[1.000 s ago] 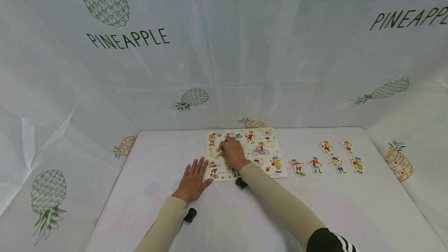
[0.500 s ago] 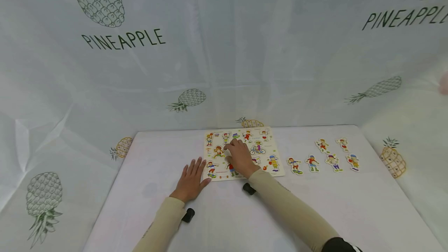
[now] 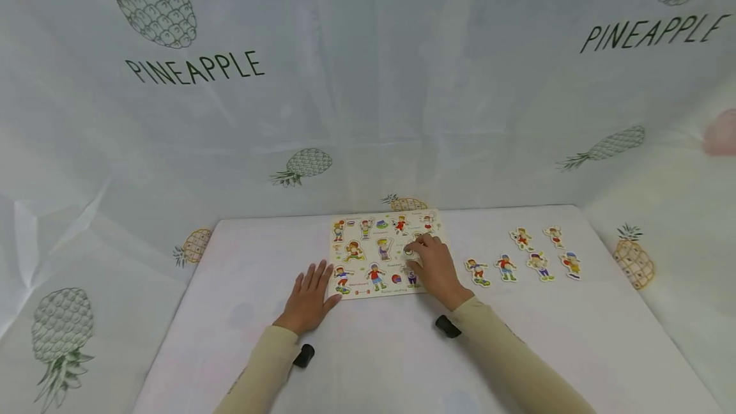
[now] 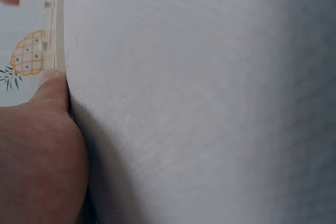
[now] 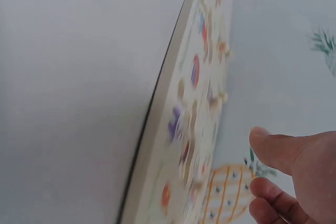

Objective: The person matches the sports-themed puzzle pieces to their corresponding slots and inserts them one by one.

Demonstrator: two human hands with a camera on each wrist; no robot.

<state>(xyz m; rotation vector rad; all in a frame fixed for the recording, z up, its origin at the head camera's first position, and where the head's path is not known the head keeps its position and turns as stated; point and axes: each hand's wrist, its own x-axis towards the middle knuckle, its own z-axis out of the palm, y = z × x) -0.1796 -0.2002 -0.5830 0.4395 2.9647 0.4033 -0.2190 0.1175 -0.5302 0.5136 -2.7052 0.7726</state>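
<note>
A pale puzzle board [image 3: 369, 260] with colourful sports figures lies at the far edge of the table. My left hand [image 3: 307, 299] lies palm down at the board's left front corner, fingers straight and thumb beside the edge. My right hand [image 3: 438, 268] hovers over the board's right side with bent fingers, hiding several figures there. In the right wrist view, the thumb [image 5: 278, 150] and fingertips stand apart with nothing visible between them. Small pegs [image 5: 218, 100] stick up from the board's pieces. The left wrist view shows the left thumb [image 4: 52, 90] against the board's edge.
To the right of the board, several loose figure pieces lie in two rows, among them a skateboarder [image 3: 477, 271] in front and a footballer [image 3: 521, 239] behind. A pineapple-printed white sheet [image 3: 368, 114] hangs behind the white table [image 3: 368, 363].
My right hand has moved right across the board, uncovering the running figure and the middle figures. The left hand stays at the board's corner. The head view has shifted slightly.
</note>
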